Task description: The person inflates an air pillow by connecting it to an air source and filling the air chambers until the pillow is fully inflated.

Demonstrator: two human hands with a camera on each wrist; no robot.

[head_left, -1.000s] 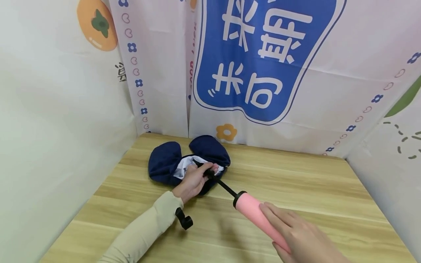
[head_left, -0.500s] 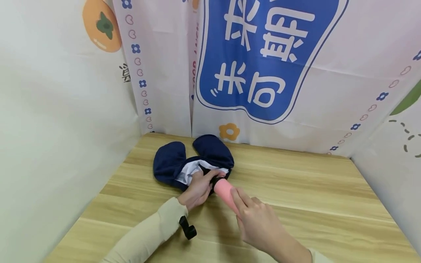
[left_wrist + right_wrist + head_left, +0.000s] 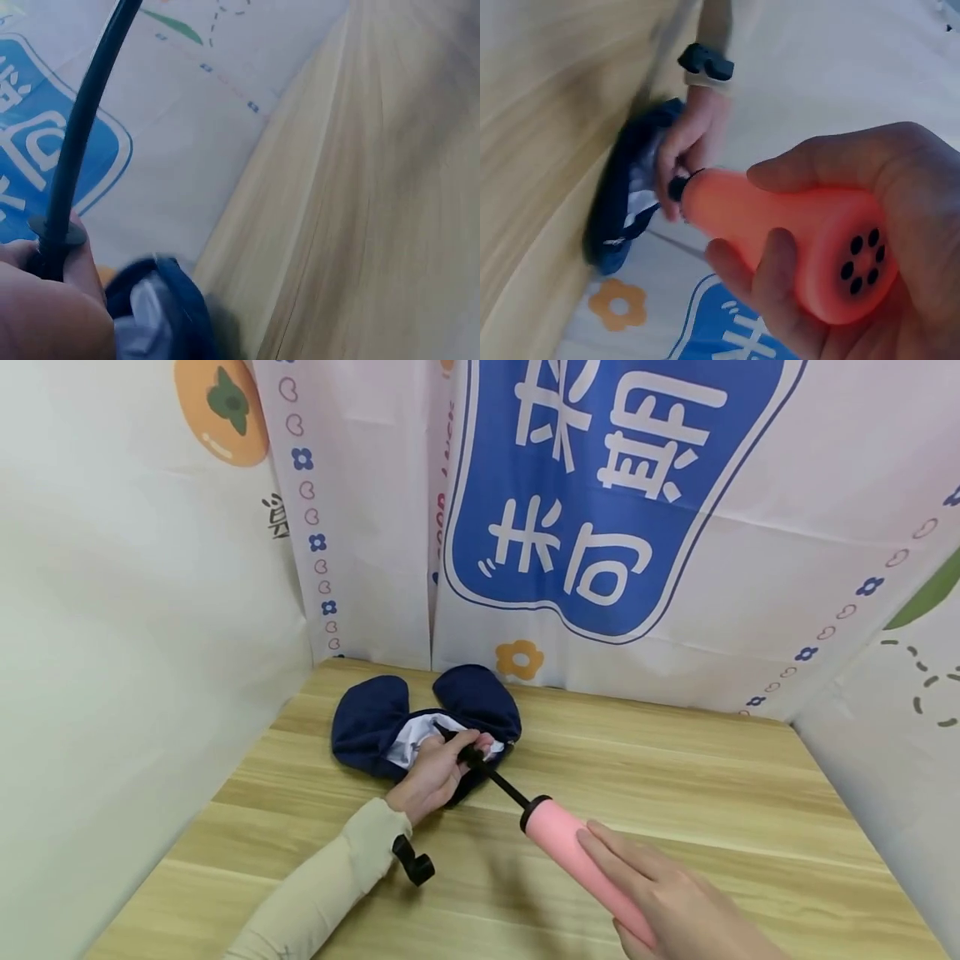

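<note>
A navy U-shaped neck pillow point(image 3: 375, 727) lies on the table with its cover open and white material point(image 3: 411, 739) showing inside. At that opening my left hand point(image 3: 429, 781) grips the black nozzle end of a pink hand pump point(image 3: 576, 852); the nozzle tip points into the white material. My right hand point(image 3: 671, 897) is wrapped round the pink barrel, whose end with several dark holes point(image 3: 864, 262) shows in the right wrist view. Between the hands the black rod point(image 3: 504, 787) is drawn out. The left wrist view shows this rod point(image 3: 84, 127) rising from a small flange.
The wood-grain table point(image 3: 675, 777) is bounded by a white left wall point(image 3: 150, 652) and a printed back curtain point(image 3: 390, 568). A black strap mount point(image 3: 414, 860) sticks out from my left wrist, by the cream sleeve point(image 3: 322, 881).
Half a second ago the right hand had pushed the pink barrel up against the left hand; now it is drawn back to the lower right, exposing the rod again. The left hand keeps its grip.
</note>
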